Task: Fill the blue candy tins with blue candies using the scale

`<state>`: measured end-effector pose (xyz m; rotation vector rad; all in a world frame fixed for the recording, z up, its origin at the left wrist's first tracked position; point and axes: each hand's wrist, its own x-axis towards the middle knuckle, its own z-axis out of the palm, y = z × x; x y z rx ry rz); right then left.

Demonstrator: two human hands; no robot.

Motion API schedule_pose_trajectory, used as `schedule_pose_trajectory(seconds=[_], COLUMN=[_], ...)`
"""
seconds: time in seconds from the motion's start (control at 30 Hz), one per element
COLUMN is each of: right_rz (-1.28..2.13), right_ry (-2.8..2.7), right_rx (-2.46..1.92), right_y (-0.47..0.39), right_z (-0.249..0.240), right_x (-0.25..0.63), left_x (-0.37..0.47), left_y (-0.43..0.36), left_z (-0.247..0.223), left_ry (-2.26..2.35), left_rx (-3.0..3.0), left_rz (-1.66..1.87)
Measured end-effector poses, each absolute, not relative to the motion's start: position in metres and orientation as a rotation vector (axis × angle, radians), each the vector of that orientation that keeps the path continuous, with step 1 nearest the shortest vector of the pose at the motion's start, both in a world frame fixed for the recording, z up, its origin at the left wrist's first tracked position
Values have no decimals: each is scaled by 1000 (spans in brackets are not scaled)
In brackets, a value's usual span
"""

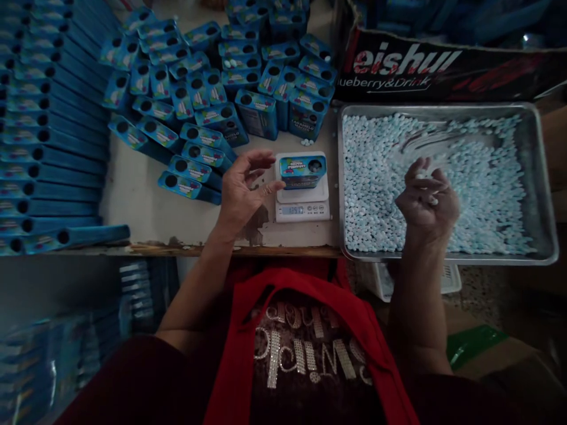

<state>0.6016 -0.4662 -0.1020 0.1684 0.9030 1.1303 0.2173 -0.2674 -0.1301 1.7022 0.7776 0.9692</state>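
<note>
A blue candy box with a round hole in its top stands upright on a small white digital scale whose display is lit. Just left of the box is my left hand, fingers apart and curved toward it, holding nothing. My right hand, palm turned up over the metal tray, has its fingers curled round a few small white candies. Many loose white and pale blue candies cover most of the tray's bottom.
Several blue boxes stand behind and left of the scale. Long stacked rows of boxes fill the left side. A black carton stands behind the tray. A few candies lie behind the scale. The table's worn front edge runs before me.
</note>
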Motion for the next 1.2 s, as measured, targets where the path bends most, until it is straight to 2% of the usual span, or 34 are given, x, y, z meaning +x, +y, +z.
schedule_pose_trajectory(seconds=[0.07,0.23,0.3,0.43,0.5,0.63,0.83,0.93,1.0,1.2], right_rz=[1112,1023,1054,1390,1472,1265,798,631,594,776], right_ry=[1045,684,586,350,101,-383,-560,-884,-1063,-1247], right_rx=[242,-409,-381,-117,-203,-668,-1510,-1974,-2087,-2091], right_y=[-463,-459,-463,-468,-466,-454,-433,-435,-439,-444], right_z=[-103,-117,-127,-143,-142,-124,-112,-109,-103,-85], right_x=[586,567,566,567,568,565,545,544,550,578], left_x=[214,218,222,231,236,237,231,233,234,230], left_y=[-266,-264,-264,-261,-260,-261,-262,-264,-264,-256], left_z=[-125,-120,-123,-139,-145,-146,-144,-145,-144,-140], left_ry=[760,732,745,627,580,632,635,641,629,572], left_rx=[1705,1787,1855,1866,1858,1887,1917,1901,1897,1950], left_rz=[1004,996,952,991,1006,963,968,946,941,948])
